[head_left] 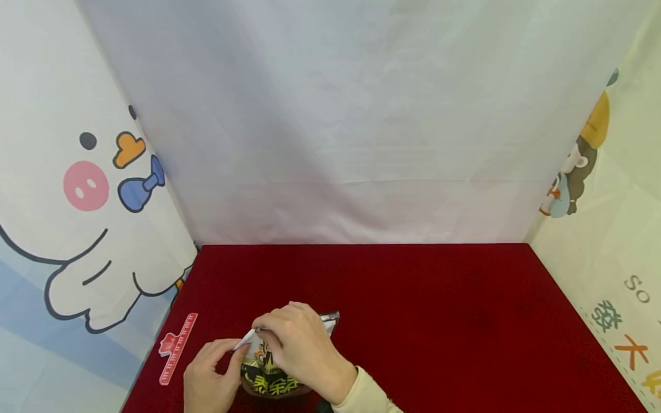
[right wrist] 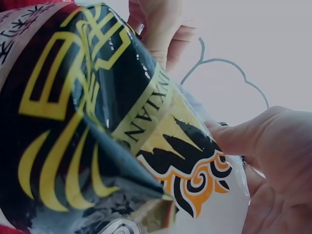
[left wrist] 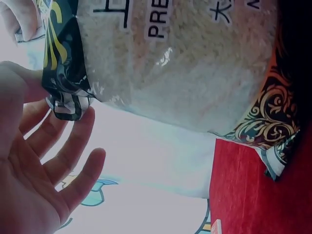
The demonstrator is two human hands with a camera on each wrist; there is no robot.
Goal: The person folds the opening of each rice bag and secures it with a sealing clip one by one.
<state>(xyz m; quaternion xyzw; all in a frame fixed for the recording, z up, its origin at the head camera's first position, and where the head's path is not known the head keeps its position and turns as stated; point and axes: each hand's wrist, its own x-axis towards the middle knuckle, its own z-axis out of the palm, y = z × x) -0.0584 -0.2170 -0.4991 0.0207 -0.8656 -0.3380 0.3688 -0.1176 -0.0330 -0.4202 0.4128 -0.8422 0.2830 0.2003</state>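
Observation:
A printed plastic bag of rice (head_left: pixel 271 381) stands at the table's near edge, black and yellow with a white top. Its clear panel in the left wrist view shows the rice grains (left wrist: pixel 170 73). My left hand (head_left: pixel 212 376) pinches the left end of the bag's top edge between thumb and fingers. On the same edge, further right, my right hand (head_left: pixel 302 344) grips the folded white film, its thumb in front in the right wrist view. Part of the top is hidden behind the right hand, and a silvery corner sticks out beyond it.
A pink-red bag clip (head_left: pixel 178 349) with ruler-like marks lies on the dark red tabletop (head_left: pixel 413 321), left of the bag. White cloth walls (head_left: pixel 372 115) stand behind and at both sides, with cartoon prints on the side ones.

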